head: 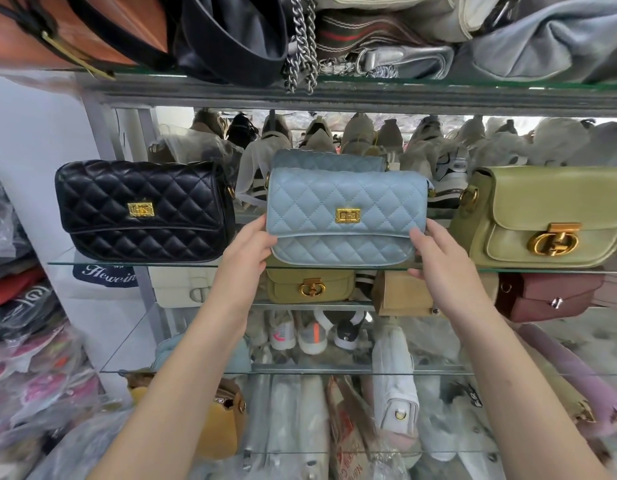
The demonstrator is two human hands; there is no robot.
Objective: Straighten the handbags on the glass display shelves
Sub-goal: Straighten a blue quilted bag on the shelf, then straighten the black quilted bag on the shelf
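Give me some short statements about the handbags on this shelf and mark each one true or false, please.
1. Both hands hold the light blue quilted handbag, the left hand at its left end and the right hand at its right end. True.
2. The black quilted handbag stands to the right of the blue one. False: it stands to the left.
3. The olive green handbag has a round gold clasp. True.
4. The blue handbag has a silver clasp. False: its clasp is gold and rectangular.
5. A metal chain hangs from the shelf above. True.

Blue handbag (pixel 345 209): quilted matt leather (gold metal clasp); black handbag (pixel 141 209) glossier; glass shelf (pixel 134 262).
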